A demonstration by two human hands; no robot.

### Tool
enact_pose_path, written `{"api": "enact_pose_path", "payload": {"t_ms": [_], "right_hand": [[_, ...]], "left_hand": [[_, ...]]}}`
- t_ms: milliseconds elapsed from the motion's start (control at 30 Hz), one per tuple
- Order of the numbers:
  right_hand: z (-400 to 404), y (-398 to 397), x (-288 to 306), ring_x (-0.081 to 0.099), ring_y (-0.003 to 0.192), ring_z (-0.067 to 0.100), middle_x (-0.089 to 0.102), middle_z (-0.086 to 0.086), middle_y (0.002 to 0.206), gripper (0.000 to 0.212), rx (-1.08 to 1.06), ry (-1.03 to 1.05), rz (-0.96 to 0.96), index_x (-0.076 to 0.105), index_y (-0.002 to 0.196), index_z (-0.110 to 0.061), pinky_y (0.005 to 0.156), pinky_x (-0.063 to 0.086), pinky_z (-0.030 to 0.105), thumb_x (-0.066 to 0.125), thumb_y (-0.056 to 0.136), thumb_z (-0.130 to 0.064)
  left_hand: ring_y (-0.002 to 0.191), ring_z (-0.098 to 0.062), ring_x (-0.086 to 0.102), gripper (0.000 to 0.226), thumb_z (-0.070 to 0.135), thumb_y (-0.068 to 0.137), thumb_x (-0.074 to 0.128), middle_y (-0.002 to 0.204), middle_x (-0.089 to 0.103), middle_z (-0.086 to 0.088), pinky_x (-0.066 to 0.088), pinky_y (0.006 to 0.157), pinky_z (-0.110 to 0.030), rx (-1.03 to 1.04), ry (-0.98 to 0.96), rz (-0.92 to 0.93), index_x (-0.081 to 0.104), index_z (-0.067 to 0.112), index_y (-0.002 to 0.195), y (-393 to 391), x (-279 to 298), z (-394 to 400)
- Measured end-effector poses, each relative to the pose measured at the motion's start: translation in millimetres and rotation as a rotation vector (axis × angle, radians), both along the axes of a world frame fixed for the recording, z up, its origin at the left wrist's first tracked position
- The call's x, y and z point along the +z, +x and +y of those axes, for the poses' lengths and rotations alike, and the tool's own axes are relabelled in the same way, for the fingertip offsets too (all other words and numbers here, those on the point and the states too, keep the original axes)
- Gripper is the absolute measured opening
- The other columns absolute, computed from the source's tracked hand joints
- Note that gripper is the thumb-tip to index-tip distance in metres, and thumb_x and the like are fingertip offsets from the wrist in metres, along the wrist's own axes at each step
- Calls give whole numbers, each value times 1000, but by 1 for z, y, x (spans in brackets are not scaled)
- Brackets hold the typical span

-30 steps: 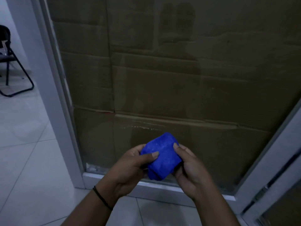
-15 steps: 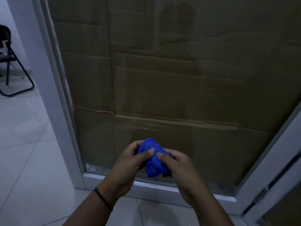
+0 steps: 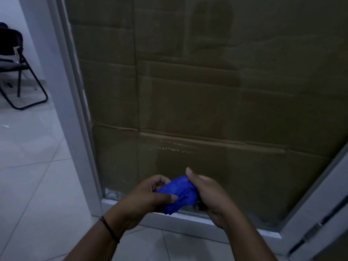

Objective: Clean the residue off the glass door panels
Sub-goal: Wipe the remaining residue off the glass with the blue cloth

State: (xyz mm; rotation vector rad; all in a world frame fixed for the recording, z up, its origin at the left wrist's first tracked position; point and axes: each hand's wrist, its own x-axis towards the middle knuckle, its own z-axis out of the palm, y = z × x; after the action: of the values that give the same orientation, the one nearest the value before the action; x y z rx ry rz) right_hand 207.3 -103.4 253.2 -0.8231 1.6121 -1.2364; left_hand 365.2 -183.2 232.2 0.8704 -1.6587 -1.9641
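Both hands work a bunched blue cloth [image 3: 178,194] low in front of the glass door panel [image 3: 207,100], just above its white bottom rail [image 3: 188,218]. The left hand [image 3: 148,196] has its thumb laid across the cloth and its fingers curled behind it, so it grips the wad from the near side; the right hand [image 3: 209,193] closes round the other end, thumb raised at the top, fingers wrapped underneath. The cloth is held off the glass, apart from it as far as the view shows. It looks soft and light, crumpling to whatever shape the fingers give it (a loose corner hangs below the left hand), so it should handle best gathered into a firm pad in one palm, with a flat face turned to the pane. A faint line of pale flecks [image 3: 175,147] runs across the glass above the hands, likely the residue to be cleaned. The pane itself is rigid and smooth, backed by brown cardboard [image 3: 263,113]. A dark folding chair [image 3: 17,68] stands well apart on the tiled floor [image 3: 37,176].
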Motion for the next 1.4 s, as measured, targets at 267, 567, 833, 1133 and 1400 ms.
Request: {"api": "enact_pose_path", "payload": {"t_ms": [267,567,833,1133,1400], "right_hand": [[-5,-12,-23,49,49,10,60,-1,61,30,-210,11,72,62,78,-10,45,38,25,52,93,-34],[-2,-27,-38,49,45,9,64,-1,57,18,-235,5,81,64,78,-10,45,40,26,55,92,-16],[12,-49,-42,50,47,11,63,1,57,14,-263,-26,23,64,84,-6,46,41,28,54,92,-9],[43,-84,-49,50,46,9,63,2,60,16,-330,-46,6,64,86,-8,44,40,26,50,93,-5],[74,-117,-46,49,50,14,62,8,66,16,-418,-67,-16,63,87,-6,45,41,27,49,93,-3]], "left_hand": [[62,-10,51,28,15,81,72,76,53,0,37,53,-20,1070,-435,-64,45,19,82,2,-39,-49],[79,-18,57,28,18,88,66,92,61,-2,42,64,-22,1081,-663,-58,62,11,115,-24,-43,-96],[77,-19,59,13,15,89,62,89,63,-8,44,65,-22,1026,-670,-47,64,15,101,-66,-49,-89],[73,-26,58,3,10,85,65,79,61,-11,48,65,-36,890,-781,-1,62,8,84,-126,-41,-50],[81,-22,61,9,8,81,66,88,66,-10,47,72,-30,500,-989,22,67,7,90,-215,-14,17]]}}
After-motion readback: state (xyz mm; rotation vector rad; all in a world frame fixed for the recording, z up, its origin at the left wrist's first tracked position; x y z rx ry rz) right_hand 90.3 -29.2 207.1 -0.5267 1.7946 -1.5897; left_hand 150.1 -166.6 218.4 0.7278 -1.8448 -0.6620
